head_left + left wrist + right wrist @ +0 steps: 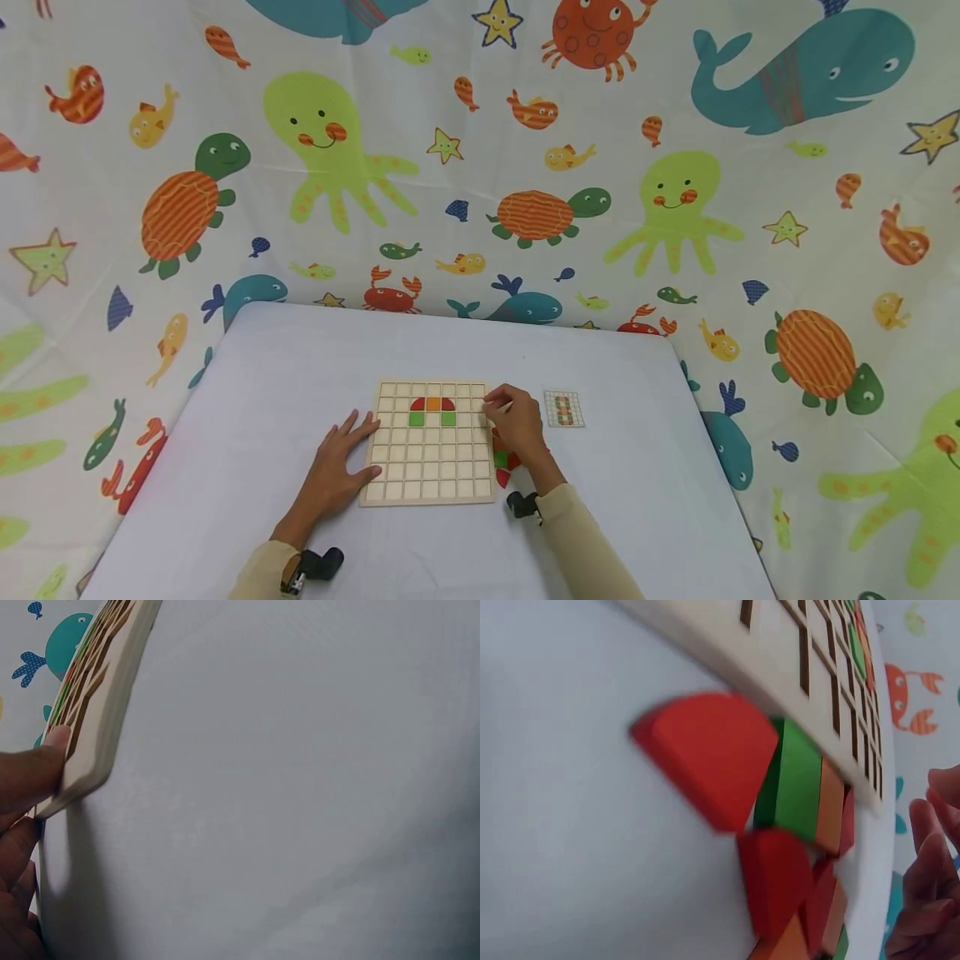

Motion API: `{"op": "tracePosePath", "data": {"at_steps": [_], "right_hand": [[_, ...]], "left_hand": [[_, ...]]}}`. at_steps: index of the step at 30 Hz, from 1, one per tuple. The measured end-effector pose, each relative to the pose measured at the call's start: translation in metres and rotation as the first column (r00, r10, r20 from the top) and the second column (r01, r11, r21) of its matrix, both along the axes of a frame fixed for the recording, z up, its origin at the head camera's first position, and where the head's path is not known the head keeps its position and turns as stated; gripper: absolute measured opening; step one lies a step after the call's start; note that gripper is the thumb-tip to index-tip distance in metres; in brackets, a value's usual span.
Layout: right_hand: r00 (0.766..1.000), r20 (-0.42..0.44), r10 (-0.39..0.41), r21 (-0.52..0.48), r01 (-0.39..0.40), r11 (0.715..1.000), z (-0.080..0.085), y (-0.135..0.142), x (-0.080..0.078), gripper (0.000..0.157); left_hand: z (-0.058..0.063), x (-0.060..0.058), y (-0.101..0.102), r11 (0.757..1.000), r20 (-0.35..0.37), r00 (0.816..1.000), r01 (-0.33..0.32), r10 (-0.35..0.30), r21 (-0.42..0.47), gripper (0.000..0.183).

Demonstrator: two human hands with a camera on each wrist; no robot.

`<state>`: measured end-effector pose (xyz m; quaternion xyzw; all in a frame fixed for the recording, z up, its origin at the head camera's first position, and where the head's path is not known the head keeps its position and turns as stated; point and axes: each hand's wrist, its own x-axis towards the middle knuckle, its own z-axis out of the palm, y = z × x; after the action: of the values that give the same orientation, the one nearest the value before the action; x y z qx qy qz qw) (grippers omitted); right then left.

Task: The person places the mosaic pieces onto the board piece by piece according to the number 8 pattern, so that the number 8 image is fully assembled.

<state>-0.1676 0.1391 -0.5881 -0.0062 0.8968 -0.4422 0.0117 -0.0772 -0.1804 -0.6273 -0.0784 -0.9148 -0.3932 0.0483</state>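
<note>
no text, label, brand or number legible in any view, none on the wooden grid board (427,471), none on the coloured blocks (712,750), none on the patterned backdrop (450,62), the small card (564,409) too tiny to show whether it bore lettering

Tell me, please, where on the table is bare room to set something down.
Free: the table beyond the board, up to the cloth; right of the card; left of the left hand. Crowded: right of the board, with blocks and the right hand.
</note>
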Motion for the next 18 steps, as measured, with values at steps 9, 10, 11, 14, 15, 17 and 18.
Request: {"op": "tracePosePath", "data": {"at_steps": [9,10,11,14,15,17,18], "right_hand": [[0.997,0.074,-0.026,0.057,0.022,0.998,-0.004,0.029,0.006,0.013],[0.996,0.085,-0.01,0.076,0.004,0.997,-0.004,0.031,0.008,0.016],[0.995,0.098,0.009,0.101,-0.019,0.995,-0.004,0.032,0.01,0.018],[0.993,0.114,0.038,0.174,-0.058,0.983,-0.004,0.034,0.014,0.02],[0.993,0.109,0.043,0.196,-0.063,0.978,-0.004,0.034,0.015,0.018],[0.994,0.099,0.043,0.231,-0.065,0.971,-0.004,0.033,0.017,0.015],[0.995,0.09,0.039,0.242,-0.06,0.968,-0.004,0.033,0.017,0.015]], "left_hand": [[0.0,-0.001,-0.001,1.0,-0.013,1.0,-0.004,0.004,-0.007,0.077],[0.0,0.0,-0.001,1.0,-0.022,1.0,-0.004,0.004,-0.012,0.077],[0.0,0.0,0.0,1.0,-0.034,0.999,-0.004,0.004,-0.015,0.077],[0.001,0.001,0.0,1.0,-0.049,0.999,-0.005,0.004,-0.014,0.076],[0.002,0.001,0.001,1.0,-0.054,0.999,-0.006,0.006,-0.014,0.076],[0.002,0.001,0.001,1.0,-0.055,0.998,-0.006,0.005,-0.009,0.076],[0.002,0.001,0.001,1.0,-0.05,0.999,-0.006,0.006,-0.009,0.075]]}}
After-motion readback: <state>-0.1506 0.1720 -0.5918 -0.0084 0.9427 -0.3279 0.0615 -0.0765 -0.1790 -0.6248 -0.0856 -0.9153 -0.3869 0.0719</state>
